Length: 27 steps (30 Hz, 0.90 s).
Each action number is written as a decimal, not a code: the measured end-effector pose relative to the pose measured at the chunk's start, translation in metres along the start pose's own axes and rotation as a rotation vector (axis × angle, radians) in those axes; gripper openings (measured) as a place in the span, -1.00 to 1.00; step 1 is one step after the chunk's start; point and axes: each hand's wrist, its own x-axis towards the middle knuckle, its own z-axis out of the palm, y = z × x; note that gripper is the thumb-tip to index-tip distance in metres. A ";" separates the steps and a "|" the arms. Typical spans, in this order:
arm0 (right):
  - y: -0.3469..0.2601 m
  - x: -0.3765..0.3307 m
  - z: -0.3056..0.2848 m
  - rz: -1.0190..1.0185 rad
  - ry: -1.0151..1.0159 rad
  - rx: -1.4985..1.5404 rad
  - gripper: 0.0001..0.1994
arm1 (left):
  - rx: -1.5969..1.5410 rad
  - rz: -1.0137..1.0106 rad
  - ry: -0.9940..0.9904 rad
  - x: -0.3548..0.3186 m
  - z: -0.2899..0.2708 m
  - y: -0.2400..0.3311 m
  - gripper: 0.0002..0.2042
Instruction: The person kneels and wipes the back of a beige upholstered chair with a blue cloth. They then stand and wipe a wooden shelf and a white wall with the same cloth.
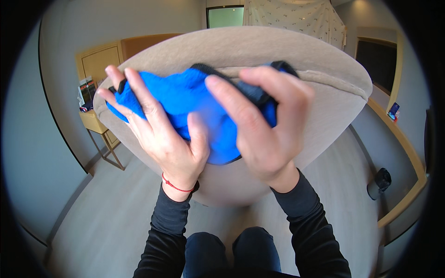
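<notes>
Long black sleeves reaching both wrists, a thin red string bracelet point(178, 186) round the left wrist, bare left hand point(160, 134) and right hand point(262, 134), no rings visible, dark blue trousers point(232, 252) over the knees below

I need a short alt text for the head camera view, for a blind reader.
Two hands, left hand and right hand, hold a bright blue cloth with dark edging above a beige chair back. The person's knees show below.
</notes>
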 end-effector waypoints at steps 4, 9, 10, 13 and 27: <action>0.033 0.009 -0.024 0.020 0.082 -0.129 -0.65 | -0.046 0.107 0.009 0.017 0.020 0.030 -0.31; 0.081 -0.012 -0.063 0.037 0.115 -0.194 -0.59 | -0.056 0.149 -0.018 0.018 0.048 0.075 -0.26; 0.091 -0.016 -0.069 0.087 0.104 -0.206 -0.57 | -0.066 0.170 -0.029 0.019 0.055 0.084 -0.26; 0.116 -0.029 -0.088 0.124 0.113 -0.213 -0.54 | -0.050 0.218 -0.090 0.013 0.073 0.110 -0.26; 0.083 -0.223 -0.141 0.339 -0.188 -0.048 -0.69 | 0.164 0.448 -0.612 -0.185 0.061 0.140 -0.50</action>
